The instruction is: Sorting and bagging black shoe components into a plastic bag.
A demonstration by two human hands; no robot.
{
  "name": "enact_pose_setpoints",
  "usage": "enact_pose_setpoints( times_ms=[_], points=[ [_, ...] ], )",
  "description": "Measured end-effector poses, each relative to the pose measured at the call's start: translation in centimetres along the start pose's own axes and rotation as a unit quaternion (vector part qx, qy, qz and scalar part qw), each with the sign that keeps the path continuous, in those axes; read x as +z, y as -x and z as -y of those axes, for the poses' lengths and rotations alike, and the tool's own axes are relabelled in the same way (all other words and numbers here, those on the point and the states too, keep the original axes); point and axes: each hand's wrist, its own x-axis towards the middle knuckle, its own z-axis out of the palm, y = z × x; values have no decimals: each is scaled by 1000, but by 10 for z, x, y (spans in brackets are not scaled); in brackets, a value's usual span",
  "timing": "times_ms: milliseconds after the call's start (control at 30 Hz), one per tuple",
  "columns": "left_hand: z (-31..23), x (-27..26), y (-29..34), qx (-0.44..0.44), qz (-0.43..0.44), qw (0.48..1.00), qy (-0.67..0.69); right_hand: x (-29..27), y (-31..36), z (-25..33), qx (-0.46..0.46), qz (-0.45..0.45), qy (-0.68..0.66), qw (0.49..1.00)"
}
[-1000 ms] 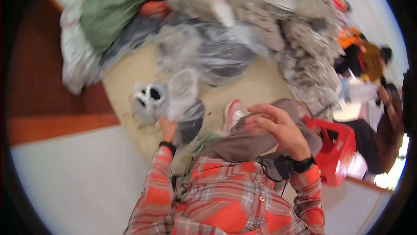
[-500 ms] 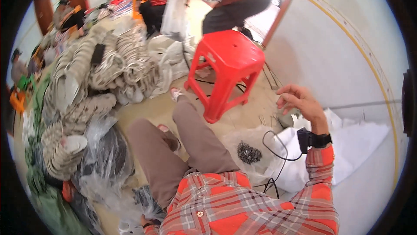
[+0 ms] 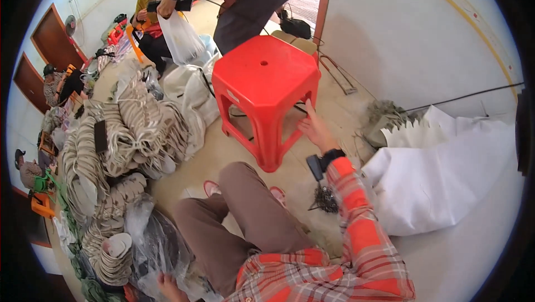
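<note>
A red plastic stool (image 3: 262, 70) with a small hole in its seat stands upright in front of my legs. My right hand (image 3: 316, 130), a black band with a small box on its wrist, is closed around the stool's nearest right leg; part of the grip is hidden. Down at the lower edge, my left hand (image 3: 169, 286) has its fingers curled on a crumpled clear plastic bag (image 3: 153, 240) with dark contents. A small heap of dark metal pieces (image 3: 325, 199) lies on the floor beside my right forearm.
Piles of strung beige pieces (image 3: 139, 129) fill the left, with a black flat object (image 3: 101, 136) on top. White sheeting (image 3: 440, 179) lies along the right wall. A standing person holds a white bag (image 3: 181, 37) beyond the stool; others sit farther back.
My right hand has come down from the air to the stool's leg. My left hand has shifted slightly left along the plastic. The view has turned, and the standing person appears farther left.
</note>
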Motion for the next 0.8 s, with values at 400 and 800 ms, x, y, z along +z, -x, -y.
enact_pose_setpoints(
  times_ms=[400,800],
  points=[
    [-179,156,-42,67,139,975,157,130,30,-44,-67,22,-80,994],
    [-241,240,-96,160,425,882,127,191,102,-94,1,8,-19,1000]
  ],
)
